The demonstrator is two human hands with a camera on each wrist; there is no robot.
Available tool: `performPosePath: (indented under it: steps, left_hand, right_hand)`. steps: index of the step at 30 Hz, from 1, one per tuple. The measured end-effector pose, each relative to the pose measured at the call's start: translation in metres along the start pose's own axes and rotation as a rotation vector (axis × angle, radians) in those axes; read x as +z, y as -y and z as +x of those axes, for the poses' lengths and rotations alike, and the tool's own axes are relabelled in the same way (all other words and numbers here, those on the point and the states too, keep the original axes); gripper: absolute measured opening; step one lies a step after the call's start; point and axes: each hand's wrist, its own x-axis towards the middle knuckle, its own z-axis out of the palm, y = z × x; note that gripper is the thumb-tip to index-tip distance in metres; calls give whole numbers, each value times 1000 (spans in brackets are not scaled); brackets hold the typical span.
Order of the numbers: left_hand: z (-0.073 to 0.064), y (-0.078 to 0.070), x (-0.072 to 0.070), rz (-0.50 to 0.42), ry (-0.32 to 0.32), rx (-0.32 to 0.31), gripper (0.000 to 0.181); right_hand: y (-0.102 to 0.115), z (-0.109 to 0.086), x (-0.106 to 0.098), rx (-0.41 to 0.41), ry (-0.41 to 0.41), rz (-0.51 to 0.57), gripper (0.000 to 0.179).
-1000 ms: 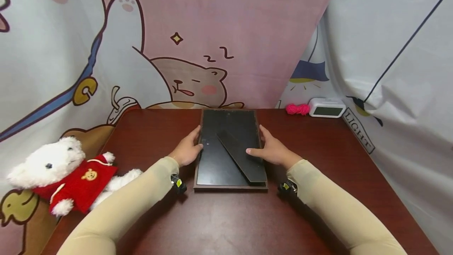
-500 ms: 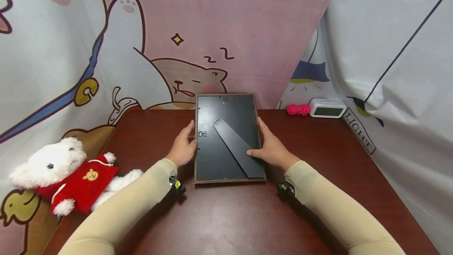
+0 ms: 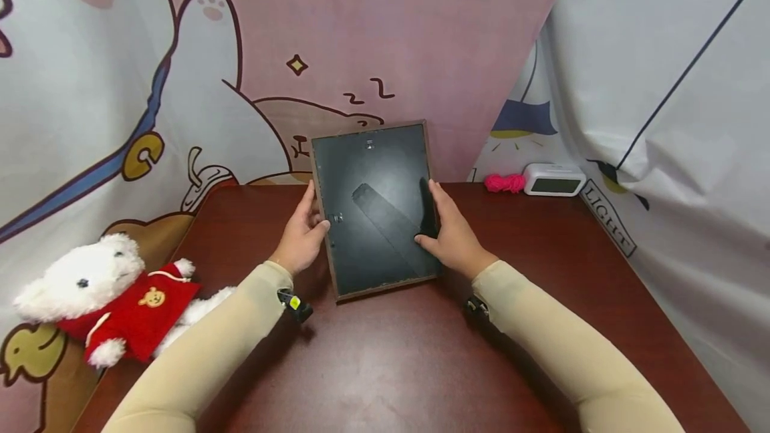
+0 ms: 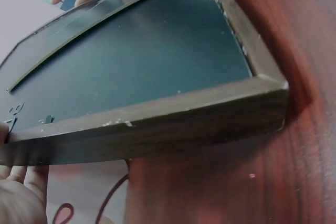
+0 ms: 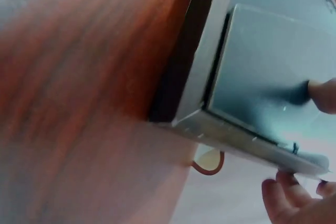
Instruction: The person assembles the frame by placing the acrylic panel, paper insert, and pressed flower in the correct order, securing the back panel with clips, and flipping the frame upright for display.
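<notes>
A picture frame (image 3: 385, 159) with a black back and a brown wooden rim is tilted up between both hands, its back toward me. Its lower left corner sits lowest, at the table. My left hand (image 3: 301, 236) grips the left edge, thumb at the back and fingers round the far side. On the right edge, my right hand (image 3: 454, 232) holds the frame with its thumb pressing the easel leg (image 3: 385, 222), which lies against the backing. The right wrist view shows that thumb on the leg (image 5: 262, 72) and the fingers under the rim. The frame's front is hidden.
A white teddy bear (image 3: 90, 279) in a red top lies at the table's left edge. A pink bundle of yarn (image 3: 504, 183) and a white digital clock (image 3: 554, 180) stand at the back right. Printed cloth (image 3: 445, 72) hangs behind the brown table (image 3: 373, 366).
From lying nearly flat, the frame has been raised, its top edge coming up against the backdrop. It has also turned slightly counterclockwise. Both hands have moved up and a little left with it.
</notes>
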Motion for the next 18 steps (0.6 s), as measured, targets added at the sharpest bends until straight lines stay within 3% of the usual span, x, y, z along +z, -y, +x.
performPosePath:
  steps: [8,14,18]
  left_hand:
    - [-6,-12,-1,22,-40,64,92]
    - [-13,-15,-1,92,-76,126,92]
    - [-15,-11,3,121,-99,183,93]
  right_hand:
    - [20,1,4,-44,-165,-270,101]
    - [30,6,11,-109,-40,-275,96]
    - [30,2,13,-154,-7,-305,96]
